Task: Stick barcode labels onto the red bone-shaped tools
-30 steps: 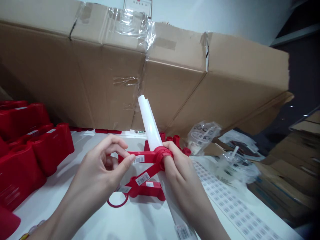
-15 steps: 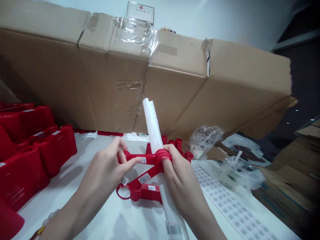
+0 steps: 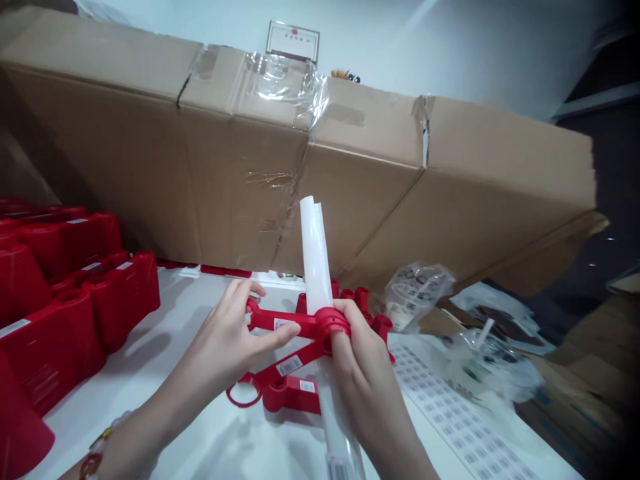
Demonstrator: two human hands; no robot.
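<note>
Right-hand fingers (image 3: 353,333) are clamping the white plastic roll (image 3: 315,260) in the red ring (image 3: 333,321) so it stands up, while left-hand fingers (image 3: 240,293) are pinching the red arm (image 3: 263,321) steady.

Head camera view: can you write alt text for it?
Over a white table, the right hand grips a red ring on a red plastic frame with barcode stickers, a rolled white sheet rising through it, while the left hand holds the frame's arm. Stacked red pieces lie left, a barcode sheet right, cardboard boxes behind.
</note>
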